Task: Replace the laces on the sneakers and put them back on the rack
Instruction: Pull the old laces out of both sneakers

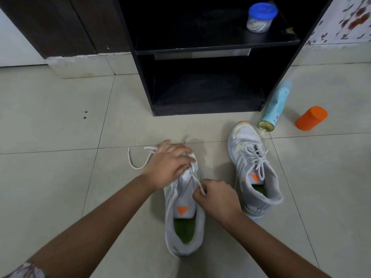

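Pinching flat white lace | right hand | left hand clasping grey mesh sneaker

Found the near sneaker left of the laced sneaker on the floor, the rack behind both, a jar on its shelf, a can and a bottle right of it.
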Action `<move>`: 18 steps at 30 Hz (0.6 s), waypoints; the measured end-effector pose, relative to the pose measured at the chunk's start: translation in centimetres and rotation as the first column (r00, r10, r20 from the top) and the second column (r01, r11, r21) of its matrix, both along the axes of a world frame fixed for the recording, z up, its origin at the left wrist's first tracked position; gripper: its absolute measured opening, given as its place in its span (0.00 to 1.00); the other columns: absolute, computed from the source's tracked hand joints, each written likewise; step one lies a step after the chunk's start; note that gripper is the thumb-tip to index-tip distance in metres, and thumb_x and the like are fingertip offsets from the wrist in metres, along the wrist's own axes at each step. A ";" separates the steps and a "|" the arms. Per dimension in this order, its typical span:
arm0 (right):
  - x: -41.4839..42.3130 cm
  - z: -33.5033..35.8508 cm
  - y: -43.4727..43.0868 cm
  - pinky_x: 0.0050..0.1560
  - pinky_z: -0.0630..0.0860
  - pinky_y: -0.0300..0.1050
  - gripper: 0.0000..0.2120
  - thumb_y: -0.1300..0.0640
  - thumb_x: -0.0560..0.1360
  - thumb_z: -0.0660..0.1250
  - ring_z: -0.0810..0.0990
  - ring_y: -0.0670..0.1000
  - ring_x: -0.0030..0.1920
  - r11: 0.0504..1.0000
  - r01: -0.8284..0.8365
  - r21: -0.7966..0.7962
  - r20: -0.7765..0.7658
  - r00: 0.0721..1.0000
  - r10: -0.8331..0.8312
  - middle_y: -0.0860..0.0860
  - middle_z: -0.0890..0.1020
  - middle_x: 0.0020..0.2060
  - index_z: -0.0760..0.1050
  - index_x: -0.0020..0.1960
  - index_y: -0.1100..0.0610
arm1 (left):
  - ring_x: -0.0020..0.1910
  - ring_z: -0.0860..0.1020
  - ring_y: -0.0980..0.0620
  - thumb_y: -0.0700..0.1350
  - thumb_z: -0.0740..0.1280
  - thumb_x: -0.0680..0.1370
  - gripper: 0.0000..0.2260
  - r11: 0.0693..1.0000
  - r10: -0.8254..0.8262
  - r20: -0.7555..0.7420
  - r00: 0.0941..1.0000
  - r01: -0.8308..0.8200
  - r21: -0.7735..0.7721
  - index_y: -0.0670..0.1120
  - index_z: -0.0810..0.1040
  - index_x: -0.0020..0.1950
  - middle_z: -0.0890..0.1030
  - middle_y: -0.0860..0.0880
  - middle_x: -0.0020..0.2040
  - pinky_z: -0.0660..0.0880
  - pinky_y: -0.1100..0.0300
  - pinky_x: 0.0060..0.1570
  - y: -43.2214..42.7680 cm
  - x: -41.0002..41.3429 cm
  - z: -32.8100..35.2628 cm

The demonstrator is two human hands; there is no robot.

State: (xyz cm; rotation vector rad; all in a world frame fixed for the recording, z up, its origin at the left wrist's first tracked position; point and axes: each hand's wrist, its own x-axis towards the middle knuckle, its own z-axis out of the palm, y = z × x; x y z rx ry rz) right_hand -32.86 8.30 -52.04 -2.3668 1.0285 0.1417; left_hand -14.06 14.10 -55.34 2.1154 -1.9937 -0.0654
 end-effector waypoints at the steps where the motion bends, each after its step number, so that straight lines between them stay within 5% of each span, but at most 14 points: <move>1: 0.0 0.0 0.0 0.36 0.63 0.43 0.17 0.48 0.75 0.59 0.77 0.59 0.41 1.000 0.007 -0.002 -0.005 1.000 -0.007 0.53 0.74 0.34 0.61 0.33 0.56 | 0.59 0.75 0.53 0.52 0.59 0.76 0.12 0.997 -0.081 0.057 0.995 0.082 -0.011 0.58 0.81 0.53 0.79 0.57 0.54 0.59 0.48 0.68 -0.2 -0.1 0.0; 5: 0.0 0.2 0.0 0.37 0.65 0.43 0.17 0.48 0.75 0.59 0.79 0.61 0.45 1.000 0.001 -0.021 -0.018 1.000 -0.001 0.57 0.79 0.40 0.61 0.33 0.56 | 0.46 0.79 0.53 0.50 0.60 0.75 0.10 0.993 -0.014 0.182 0.983 0.035 -0.113 0.54 0.81 0.43 0.79 0.56 0.43 0.60 0.49 0.67 -0.7 -0.5 0.4; 10: -0.3 0.1 0.0 0.36 0.65 0.43 0.16 0.48 0.75 0.59 0.77 0.58 0.38 1.000 0.000 -0.013 -0.023 1.000 0.000 0.52 0.72 0.33 0.62 0.33 0.56 | 0.43 0.79 0.47 0.44 0.64 0.78 0.06 0.866 0.447 -0.136 0.884 -0.466 -0.183 0.48 0.80 0.47 0.79 0.50 0.46 0.68 0.53 0.55 -1.0 0.7 1.5; 12: -0.3 0.1 0.1 0.36 0.65 0.43 0.17 0.48 0.75 0.58 0.74 0.57 0.36 1.000 0.004 -0.011 -0.025 1.000 -0.005 0.51 0.71 0.32 0.60 0.32 0.56 | 0.46 0.79 0.45 0.44 0.65 0.77 0.05 0.822 0.532 -0.145 0.834 -0.550 -0.147 0.48 0.80 0.50 0.79 0.50 0.50 0.69 0.53 0.52 -0.7 0.9 1.3; 15: -0.2 0.1 0.2 0.36 0.65 0.43 0.17 0.48 0.75 0.59 0.78 0.59 0.41 1.000 0.003 -0.009 -0.030 1.000 -0.003 0.53 0.73 0.34 0.60 0.32 0.55 | 0.61 0.74 0.48 0.49 0.59 0.77 0.14 0.951 0.296 -0.099 0.950 -0.302 -0.060 0.56 0.76 0.62 0.76 0.53 0.61 0.64 0.48 0.63 -0.1 0.7 0.1; 18: 0.0 0.2 0.2 0.36 0.65 0.44 0.18 0.48 0.75 0.59 0.79 0.60 0.43 1.000 -0.001 -0.014 -0.032 0.999 0.000 0.55 0.75 0.36 0.58 0.32 0.55 | 0.58 0.76 0.52 0.51 0.60 0.75 0.12 0.996 -0.060 0.098 0.993 0.066 -0.061 0.58 0.80 0.54 0.79 0.56 0.56 0.61 0.50 0.65 -0.3 -0.3 -0.3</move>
